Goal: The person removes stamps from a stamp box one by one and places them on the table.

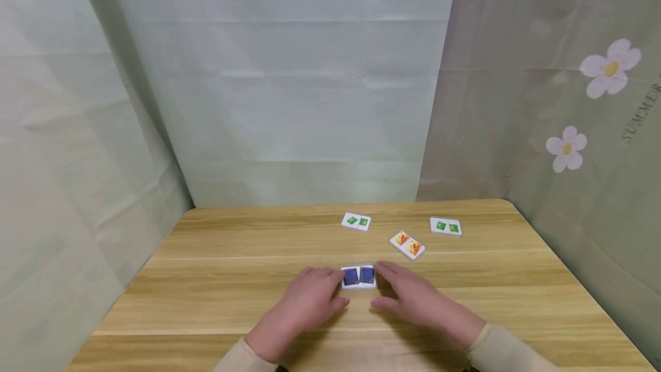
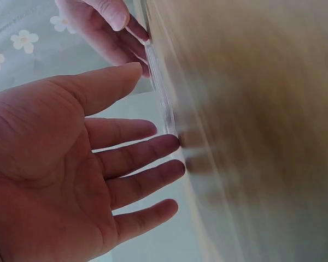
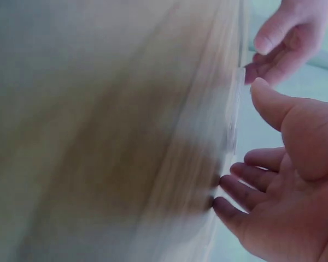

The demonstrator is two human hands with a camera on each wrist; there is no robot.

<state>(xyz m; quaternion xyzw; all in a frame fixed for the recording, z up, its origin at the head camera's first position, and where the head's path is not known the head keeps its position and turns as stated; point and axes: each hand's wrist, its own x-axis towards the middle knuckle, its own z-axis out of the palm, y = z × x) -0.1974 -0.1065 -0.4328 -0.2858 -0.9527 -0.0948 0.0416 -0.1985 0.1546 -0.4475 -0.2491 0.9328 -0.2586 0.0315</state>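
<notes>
Left hand [image 1: 302, 306] sits palm-down on the wooden table [image 1: 206, 280], fingers straight & spread, tips just touching the left edge of the blue tile [image 1: 358, 276]; holds nothing. Right hand [image 1: 413, 300] mirrors it on the tile's right side, fingers relaxed, tips at the edge, no grip. Blue tile lies flat near the table's middle, between both hands. Farther off: a green tile [image 1: 356, 221] straight behind, an orange tile [image 1: 407, 244] to the right, angled, and a 2nd green tile [image 1: 446, 226] far right. Wrist views are blurred; both show open fingers [image 2: 153, 150] beside a thin pale edge.
</notes>
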